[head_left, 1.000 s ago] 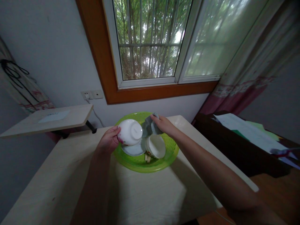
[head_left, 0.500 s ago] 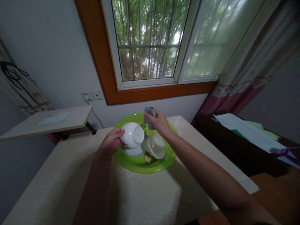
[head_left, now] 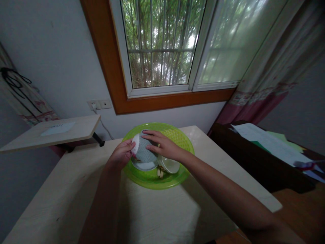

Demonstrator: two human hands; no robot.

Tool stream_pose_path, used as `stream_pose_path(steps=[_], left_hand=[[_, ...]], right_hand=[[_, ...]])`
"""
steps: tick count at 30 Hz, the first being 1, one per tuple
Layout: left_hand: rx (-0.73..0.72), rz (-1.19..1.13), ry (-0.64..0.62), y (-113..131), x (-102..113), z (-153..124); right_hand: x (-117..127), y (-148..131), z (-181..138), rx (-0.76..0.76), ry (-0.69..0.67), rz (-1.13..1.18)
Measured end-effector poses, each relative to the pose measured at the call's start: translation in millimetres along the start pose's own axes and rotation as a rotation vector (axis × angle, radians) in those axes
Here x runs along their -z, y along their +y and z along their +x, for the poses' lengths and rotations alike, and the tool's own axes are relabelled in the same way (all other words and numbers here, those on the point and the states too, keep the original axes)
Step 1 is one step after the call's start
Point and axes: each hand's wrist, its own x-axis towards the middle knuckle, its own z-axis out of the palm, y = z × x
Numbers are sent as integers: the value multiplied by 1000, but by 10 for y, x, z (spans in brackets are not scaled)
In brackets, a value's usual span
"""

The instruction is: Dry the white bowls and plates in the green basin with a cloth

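Observation:
My left hand [head_left: 122,154] grips the rim of a white bowl [head_left: 135,145] with a pink flower print, held on its side over a green plastic basin [head_left: 181,142]. My right hand [head_left: 162,145] lies with fingers stretched out over a grey cloth [head_left: 144,154], pressing it against the bowl. Under them in the basin lie a white plate [head_left: 144,166], a second white bowl [head_left: 170,165] on its side, and some wooden chopstick ends [head_left: 159,173].
The basin stands at the far side of a pale wooden table [head_left: 157,210], below a barred window [head_left: 157,44]. A small shelf [head_left: 53,130] juts out at left, near a wall socket [head_left: 99,103]. A dark desk with papers [head_left: 266,142] and a curtain [head_left: 269,78] are at right.
My right hand lifted the grey cloth from the back of the basin and brought it down onto the bowl held by my left hand. The bowl has barely moved.

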Motion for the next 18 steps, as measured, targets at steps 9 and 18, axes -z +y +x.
stream_pose_path(steps=[9, 18], left_hand=[[-29, 28, -19, -46, 41, 22], [-32, 21, -7, -47, 27, 18]], right_hand=[[-77, -59, 13, 149, -65, -122], [-102, 71, 133, 30, -5, -123]])
